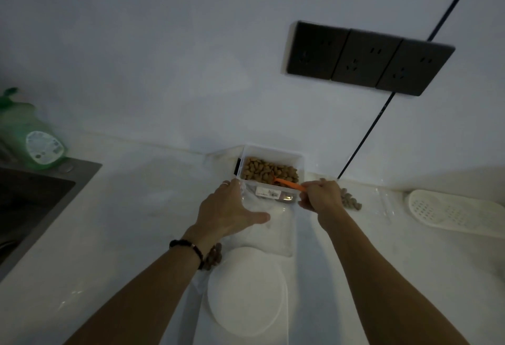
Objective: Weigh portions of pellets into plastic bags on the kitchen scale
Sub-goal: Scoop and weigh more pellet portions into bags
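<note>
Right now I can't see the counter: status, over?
Left hand flat on plastic bag. Right hand pinching orange scoop in pellets. Nothing blocking.

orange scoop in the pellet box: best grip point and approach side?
Grip the orange scoop by its free handle end, coming from the right, near side, as the right hand does. Its bowl is buried in the pellets; the handle slants out over the white box rim.
</note>
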Tool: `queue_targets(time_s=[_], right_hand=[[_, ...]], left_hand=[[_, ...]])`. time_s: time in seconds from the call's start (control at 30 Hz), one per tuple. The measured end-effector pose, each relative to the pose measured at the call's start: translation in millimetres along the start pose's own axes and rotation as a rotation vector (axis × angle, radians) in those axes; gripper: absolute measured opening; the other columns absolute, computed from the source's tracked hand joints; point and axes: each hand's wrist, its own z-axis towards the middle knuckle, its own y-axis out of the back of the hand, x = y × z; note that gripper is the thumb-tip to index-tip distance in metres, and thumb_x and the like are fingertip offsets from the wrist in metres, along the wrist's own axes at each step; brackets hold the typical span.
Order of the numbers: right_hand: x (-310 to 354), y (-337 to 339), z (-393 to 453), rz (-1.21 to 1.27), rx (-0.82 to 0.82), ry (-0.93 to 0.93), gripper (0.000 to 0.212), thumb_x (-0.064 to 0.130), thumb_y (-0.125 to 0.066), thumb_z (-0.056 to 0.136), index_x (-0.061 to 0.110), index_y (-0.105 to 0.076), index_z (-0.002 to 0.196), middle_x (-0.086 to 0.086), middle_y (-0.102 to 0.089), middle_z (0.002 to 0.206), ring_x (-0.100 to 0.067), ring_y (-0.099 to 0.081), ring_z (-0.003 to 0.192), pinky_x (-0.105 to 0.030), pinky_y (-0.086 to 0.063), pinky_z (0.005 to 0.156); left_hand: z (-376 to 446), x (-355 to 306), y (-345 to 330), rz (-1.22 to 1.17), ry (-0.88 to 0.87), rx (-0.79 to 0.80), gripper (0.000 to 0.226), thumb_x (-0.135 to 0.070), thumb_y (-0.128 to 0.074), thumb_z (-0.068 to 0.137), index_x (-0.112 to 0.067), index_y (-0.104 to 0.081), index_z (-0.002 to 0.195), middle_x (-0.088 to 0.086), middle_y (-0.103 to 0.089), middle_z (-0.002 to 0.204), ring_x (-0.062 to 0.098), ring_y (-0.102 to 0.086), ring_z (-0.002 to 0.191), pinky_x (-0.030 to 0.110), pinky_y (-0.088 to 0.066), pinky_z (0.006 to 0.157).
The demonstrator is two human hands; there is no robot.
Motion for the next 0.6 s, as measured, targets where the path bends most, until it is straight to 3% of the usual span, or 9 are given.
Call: queue_targets(time_s=[0.23,0.6], right_hand=[[-2,7,-2,0.184,0.004,-0.082,0.021,-0.004,-0.048,0.093,-0.001,-0.068,0.087,-0.014,-0.061,0.067,-0.018,-0.057,0.057,-0.028,-0.057,0.054],[6,41,-15,0.21,0.007,0.027,0.026,-0.01,-0.046,0.089,0.001,-0.069,0.084,-0.018,-0.061,0.071,-0.023,-0.059,0.064,-0.031,-0.056,0.059]], left_hand=[[2,-8,-2,-0.018,-0.022,-0.046,0.091,-0.068,-0.072,0.065,-0.023,-0.037,0.136,-0.005,-0.045,0.134,0.015,-0.049,0.117,0.025,-0.035,0.083],[9,-23,-12,-0.037,0.007,-0.084,0.081,-0.072,-0.071,0.061,-0.027,-0.044,0.122,-0.005,-0.051,0.123,0.016,-0.054,0.108,0.028,-0.039,0.08]])
